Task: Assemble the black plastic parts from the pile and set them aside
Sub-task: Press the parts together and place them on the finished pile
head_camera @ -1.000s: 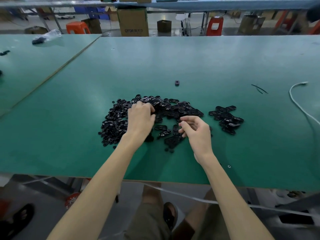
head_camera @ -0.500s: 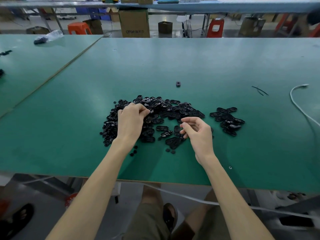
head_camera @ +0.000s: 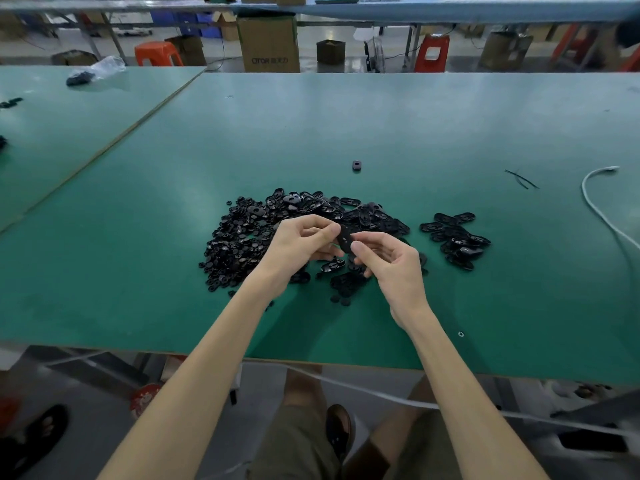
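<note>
A big pile of black plastic parts lies on the green table, small round pieces at its left and oval pieces at its back. Above the pile's near side, my left hand and my right hand meet, and both pinch one black oval part between their fingertips. A smaller heap of black oval parts sits to the right of the pile, apart from it.
One stray black piece lies behind the pile. Two thin black strips and a white cable lie at the right. A second green table adjoins on the left. Boxes and red stools stand beyond the far edge.
My left hand has lifted off the pile's left side and come to the middle. My right hand has risen too, and both now hold one oval part between them.
</note>
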